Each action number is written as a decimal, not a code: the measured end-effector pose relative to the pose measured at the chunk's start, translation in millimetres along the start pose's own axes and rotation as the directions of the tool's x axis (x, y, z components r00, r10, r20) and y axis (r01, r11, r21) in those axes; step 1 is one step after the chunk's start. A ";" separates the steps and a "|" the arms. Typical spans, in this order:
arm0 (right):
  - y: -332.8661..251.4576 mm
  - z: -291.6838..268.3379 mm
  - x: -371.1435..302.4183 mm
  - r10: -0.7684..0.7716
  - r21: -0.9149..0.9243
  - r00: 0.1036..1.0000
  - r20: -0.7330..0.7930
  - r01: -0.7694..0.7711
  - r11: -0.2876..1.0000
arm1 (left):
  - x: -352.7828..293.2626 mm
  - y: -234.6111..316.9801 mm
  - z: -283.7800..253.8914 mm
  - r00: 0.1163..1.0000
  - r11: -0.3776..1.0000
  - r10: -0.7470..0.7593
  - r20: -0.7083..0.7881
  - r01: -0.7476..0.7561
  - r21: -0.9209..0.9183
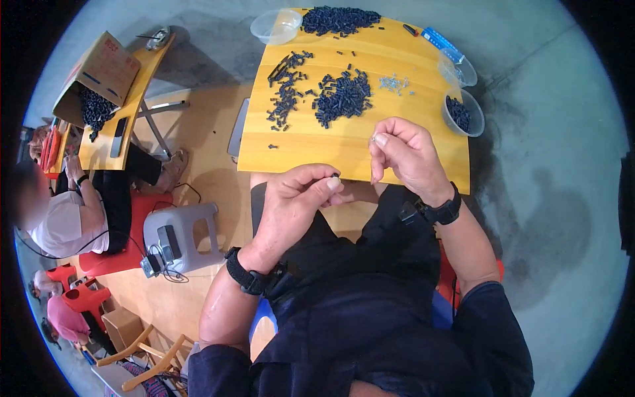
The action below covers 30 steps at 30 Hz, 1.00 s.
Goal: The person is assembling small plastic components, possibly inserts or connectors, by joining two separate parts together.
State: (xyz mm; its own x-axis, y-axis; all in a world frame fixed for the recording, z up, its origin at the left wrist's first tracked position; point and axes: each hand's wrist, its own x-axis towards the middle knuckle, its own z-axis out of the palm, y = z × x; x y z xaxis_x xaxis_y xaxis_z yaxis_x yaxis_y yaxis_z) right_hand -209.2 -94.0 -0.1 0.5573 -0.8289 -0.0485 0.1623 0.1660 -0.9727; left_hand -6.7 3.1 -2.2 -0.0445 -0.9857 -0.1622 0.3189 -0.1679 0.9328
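Just off the near edge of the yellow table (397, 155), my left hand (296, 198) pinches a small black cylindrical piece (335, 175) between thumb and fingertips. My right hand (409, 153) is raised over the table's near right part, thumb and forefinger closed on a tiny silvery piece (374, 139), too small to name. Beyond the hands lies a pile of black cylindrical pieces (342, 96). Right of it is a small scatter of silvery metal pieces (393, 83). More black pieces (286, 92) are spread to the left, and a lone one (273, 146) lies nearer me.
A clear bowl (466, 114) with black pieces stands at the table's right edge, near another clear container (463, 69). At the far side are a clear tub (276, 28) and a black heap (337, 20). A person (73, 215) sits left beside a cardboard box (106, 73).
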 end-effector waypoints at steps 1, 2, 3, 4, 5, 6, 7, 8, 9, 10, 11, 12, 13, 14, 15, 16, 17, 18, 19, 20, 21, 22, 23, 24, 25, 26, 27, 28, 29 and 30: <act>0.1 1.4 0.2 0.010 0.044 1.000 0.002 -0.010 0.999 | 0.0 0.5 0.5 1.000 1.000 -0.009 0.001 0.009 -0.029; 0.1 3.2 0.2 0.020 0.089 1.000 0.004 -0.021 0.996 | 0.5 0.1 0.7 1.000 1.000 -0.012 -0.001 0.012 -0.029; -0.2 6.8 0.1 0.025 0.092 1.000 0.007 -0.026 0.995 | 1.1 -0.2 0.0 1.000 1.000 -0.004 -0.030 0.005 0.023; -1.3 11.2 -0.8 0.049 0.075 0.999 0.003 -0.049 0.996 | 1.8 -0.6 -0.6 0.998 0.997 0.005 -0.059 0.000 0.076; -2.4 15.1 -2.2 0.074 0.058 0.997 -0.002 -0.074 0.996 | 3.4 -1.9 -0.8 0.998 0.997 0.001 -0.065 0.004 0.075; -3.4 19.5 -4.2 0.079 0.062 0.997 0.007 -0.079 0.995 | 4.6 -3.4 -1.0 0.997 0.999 0.020 -0.081 -0.017 0.035; -4.4 23.9 -6.4 0.102 0.059 0.995 0.003 -0.101 0.993 | 5.1 -4.4 -0.8 0.995 0.999 0.040 -0.097 -0.040 -0.004; -4.3 27.6 -7.9 0.124 0.056 0.992 -0.001 -0.124 0.991 | 4.3 -3.0 0.2 0.993 0.999 0.042 -0.114 -0.043 -0.012; -3.4 29.3 -8.4 0.127 0.058 0.992 0.005 -0.127 0.990 | 4.3 -3.1 1.6 0.992 0.999 0.040 -0.121 -0.042 -0.011; -2.5 30.7 -8.7 0.143 0.051 0.990 0.006 -0.144 0.988 | 4.1 -3.3 2.9 0.993 0.999 0.037 -0.115 -0.040 -0.020; -1.9 32.2 -8.8 0.159 0.043 0.987 0.007 -0.159 0.986 | 3.6 -3.5 3.1 0.994 0.999 0.034 -0.107 -0.038 -0.029; -1.9 33.6 -8.7 0.161 0.044 0.987 0.010 -0.161 0.986 | 3.4 -3.7 2.9 0.993 0.999 0.034 -0.111 -0.038 -0.029; -2.2 35.1 -8.6 0.162 0.047 0.987 0.015 -0.163 0.986 | 3.2 -3.9 2.6 0.995 0.999 0.052 -0.081 -0.053 -0.005; -3.0 36.6 -8.6 0.163 0.050 0.986 0.019 -0.164 0.985 | 2.9 -3.8 2.1 0.996 0.997 0.070 -0.051 -0.069 0.019; -4.3 38.4 -9.0 0.165 0.050 0.986 0.021 -0.166 0.985 | 2.4 -4.0 1.7 0.996 0.997 0.070 -0.053 -0.069 0.018; -6.4 40.5 -9.5 0.161 0.040 0.987 0.012 -0.161 0.986 | 2.0 -4.0 1.5 0.995 0.996 0.089 -0.042 -0.089 0.007; -8.5 42.1 -10.2 0.157 0.029 0.988 0.002 -0.157 0.987 | 1.7 -3.9 1.4 0.994 0.994 0.108 -0.032 -0.109 -0.005; -10.3 43.3 -11.1 0.158 0.029 0.987 0.004 -0.158 0.987 | 1.5 -3.8 1.0 0.994 0.994 0.108 -0.034 -0.108 -0.005; -12.1 44.3 -11.9 0.142 0.008 0.990 0.008 -0.142 0.990 | 1.4 -3.5 0.3 0.991 0.992 0.129 -0.017 -0.129 0.008; -12.9 45.1 -12.7 0.125 -0.013 0.992 0.013 -0.125 0.992 | 1.2 -3.3 -0.4 0.989 0.988 0.150 -0.001 -0.150 0.022; -13.2 45.5 -13.6 0.125 -0.013 0.992 0.012 -0.125 0.992 | 1.6 -3.6 -0.8 0.989 0.988 0.150 0.001 -0.150 0.021; -13.4 46.2 -14.2 0.084 -0.055 0.996 0.012 -0.083 0.995 | 1.9 -4.1 -1.2 0.988 0.987 0.157 0.016 -0.157 0.043; -13.5 46.4 -14.6 0.043 -0.097 0.999 0.014 -0.042 0.994 | 2.3 -4.8 -1.3 0.986 0.984 0.163 0.031 -0.165 0.066; -13.6 46.4 -14.7 0.043 -0.097 0.999 0.014 -0.041 0.994 | 2.6 -5.6 -1.0 0.986 0.984 0.163 0.031 -0.165 0.067; -13.7 46.3 -14.7 -0.012 -0.147 0.999 0.034 0.017 0.989 | 2.9 -6.3 -0.6 0.985 0.984 0.169 0.035 -0.170 0.043; -13.9 46.3 -14.7 -0.066 -0.195 0.996 0.056 0.075 0.978 | 3.0 -6.6 -0.2 0.984 0.984 0.175 0.040 -0.175 0.019; -14.2 46.7 -14.8 -0.065 -0.194 0.996 0.055 0.075 0.978 | 3.0 -6.0 0.2 0.984 0.984 0.174 0.041 -0.174 0.019; -15.0 47.8 -14.6 -0.091 -0.216 0.994 0.056 0.101 0.971 | 2.7 -4.5 0.5 0.986 0.986 0.164 0.039 -0.165 0.026; -15.5 48.5 -14.4 -0.116 -0.237 0.992 0.058 0.126 0.963 | 2.6 -3.7 0.6 0.987 0.987 0.154 0.036 -0.155 0.033; -15.6 49.1 -14.2 -0.115 -0.236 0.992 0.058 0.126 0.964 | 2.5 -3.7 0.3 0.988 0.987 0.153 0.036 -0.154 0.033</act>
State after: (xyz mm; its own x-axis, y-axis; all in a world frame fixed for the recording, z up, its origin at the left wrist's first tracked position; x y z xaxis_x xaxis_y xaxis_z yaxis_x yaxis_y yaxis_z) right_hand -179.7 -58.6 26.9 0.5815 -0.8099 0.0773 0.0342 -0.0705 -0.9969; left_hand -8.3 1.2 -6.0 -0.0293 -0.9996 -0.0057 0.2902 -0.0139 0.9569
